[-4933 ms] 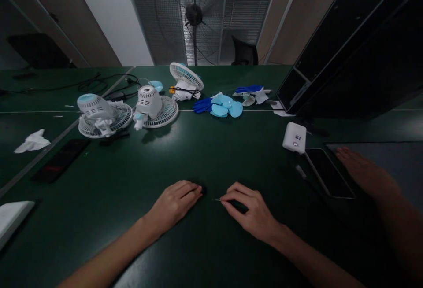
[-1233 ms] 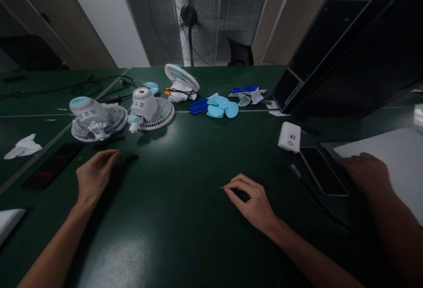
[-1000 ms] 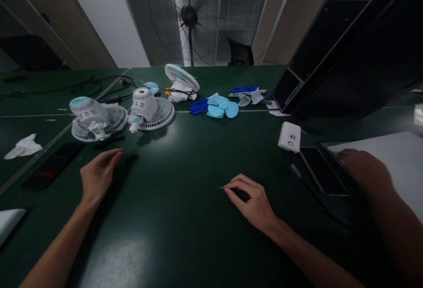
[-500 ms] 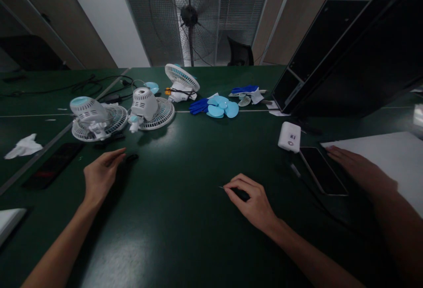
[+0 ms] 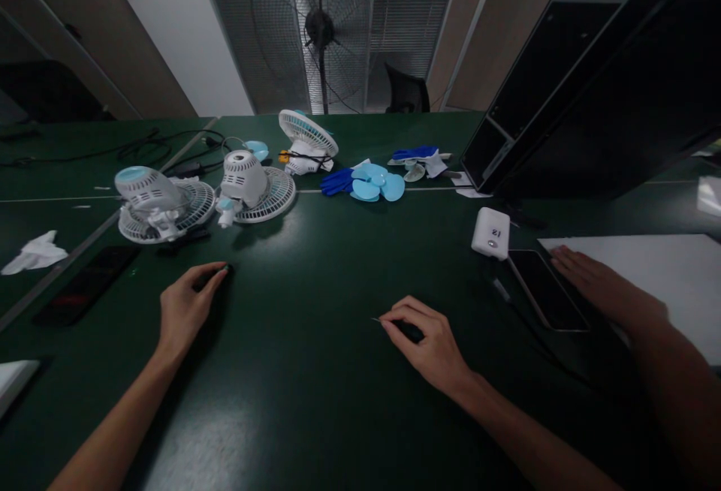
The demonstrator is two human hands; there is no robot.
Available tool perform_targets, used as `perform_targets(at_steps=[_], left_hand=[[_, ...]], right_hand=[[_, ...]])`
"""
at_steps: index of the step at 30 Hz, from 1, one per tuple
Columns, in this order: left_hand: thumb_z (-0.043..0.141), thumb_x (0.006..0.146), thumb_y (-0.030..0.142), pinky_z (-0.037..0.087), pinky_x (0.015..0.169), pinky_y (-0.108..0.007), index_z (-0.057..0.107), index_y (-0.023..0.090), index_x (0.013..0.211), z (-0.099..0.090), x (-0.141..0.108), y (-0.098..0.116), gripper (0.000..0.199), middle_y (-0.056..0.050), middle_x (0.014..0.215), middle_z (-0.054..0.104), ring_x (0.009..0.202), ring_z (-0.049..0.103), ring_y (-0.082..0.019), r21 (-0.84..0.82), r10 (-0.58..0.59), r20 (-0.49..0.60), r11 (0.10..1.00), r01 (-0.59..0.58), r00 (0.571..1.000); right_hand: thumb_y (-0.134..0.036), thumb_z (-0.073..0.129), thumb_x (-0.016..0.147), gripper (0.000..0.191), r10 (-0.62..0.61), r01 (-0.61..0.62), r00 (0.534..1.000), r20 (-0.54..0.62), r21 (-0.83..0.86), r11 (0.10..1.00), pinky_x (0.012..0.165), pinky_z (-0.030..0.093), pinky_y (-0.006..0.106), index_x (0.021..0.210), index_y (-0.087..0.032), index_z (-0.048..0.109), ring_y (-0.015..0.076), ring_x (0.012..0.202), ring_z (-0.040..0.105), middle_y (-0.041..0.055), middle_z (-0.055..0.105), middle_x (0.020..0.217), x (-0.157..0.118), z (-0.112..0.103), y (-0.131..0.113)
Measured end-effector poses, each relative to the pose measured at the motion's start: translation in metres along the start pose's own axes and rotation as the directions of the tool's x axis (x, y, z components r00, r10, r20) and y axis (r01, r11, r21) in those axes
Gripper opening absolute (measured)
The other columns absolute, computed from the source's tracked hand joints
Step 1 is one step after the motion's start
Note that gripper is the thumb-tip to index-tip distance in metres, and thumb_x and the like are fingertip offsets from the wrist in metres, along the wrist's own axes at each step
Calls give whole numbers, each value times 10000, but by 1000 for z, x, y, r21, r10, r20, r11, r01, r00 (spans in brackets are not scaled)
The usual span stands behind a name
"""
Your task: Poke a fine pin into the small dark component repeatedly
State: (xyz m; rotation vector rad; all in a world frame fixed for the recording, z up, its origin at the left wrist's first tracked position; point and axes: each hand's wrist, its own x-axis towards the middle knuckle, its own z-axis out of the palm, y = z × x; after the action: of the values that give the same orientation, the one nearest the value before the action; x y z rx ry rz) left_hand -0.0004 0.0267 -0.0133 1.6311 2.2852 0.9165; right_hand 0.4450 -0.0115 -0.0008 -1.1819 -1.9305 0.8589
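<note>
In the head view, pinched a thin, pale sliver (image 5: 375, 319) between thumb and forefinger of the right hand (image 5: 423, 337), low over the middle of the green table (image 5: 304, 401), with the remaining fingers curled. Drew the left hand (image 5: 185, 307) narrow, well apart from the right, with thumb and fingertips at a small dark piece (image 5: 230, 269); could not tell from the dim view whether gripped or merely touched. Had a dark phone (image 5: 84, 284) to the left of that hand, and past it a crumpled white tissue (image 5: 34, 253). Showed beyond the left hand two small white fans (image 5: 149, 191) (image 5: 245, 179) side by side with grilles down, then a third fan (image 5: 307, 142) tilted farther back. Included, farther right, a light-blue fan blade (image 5: 377, 182) touching a blue glove (image 5: 336, 182). Had on the right a white box (image 5: 491, 233) beside a second phone (image 5: 547, 290), near another person's hand (image 5: 608, 288), laid flat at the edge of a white sheet (image 5: 687, 288) below a large black monitor (image 5: 591, 100).
</note>
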Motion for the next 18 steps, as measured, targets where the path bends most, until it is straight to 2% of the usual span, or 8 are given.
perform_targets(at_steps=[13,15,18], left_hand=[[659,861,581,557,897,-361,776,258,1166,-1,0,5,460,-47,1111,797,1005,744,-285,-35,-88,7,995,89,996],[652,869,579,552,929,-373,779,255,1154,-1,-1,5,450,-52,1123,796,1033,740,-294,-36,-75,7,997,75,997],[619,895,558,534,993,-385,774,238,1137,-2,-2,3,430,-61,1166,786,1078,728,-295,-22,3,7,1000,-3,1000]], right_hand=[[-209,644,994,119,-23,23,1000,-5,-21,1000,769,590,323,1016,-230,759,190,866,708,44,710,975,1,0,3],[-216,647,994,115,-27,27,1000,-11,-25,999,760,593,322,1009,-229,760,191,858,710,46,712,967,0,0,3],[-221,648,993,115,-28,27,1000,-14,-29,999,750,593,328,1000,-231,762,196,850,710,48,713,951,0,0,2]])
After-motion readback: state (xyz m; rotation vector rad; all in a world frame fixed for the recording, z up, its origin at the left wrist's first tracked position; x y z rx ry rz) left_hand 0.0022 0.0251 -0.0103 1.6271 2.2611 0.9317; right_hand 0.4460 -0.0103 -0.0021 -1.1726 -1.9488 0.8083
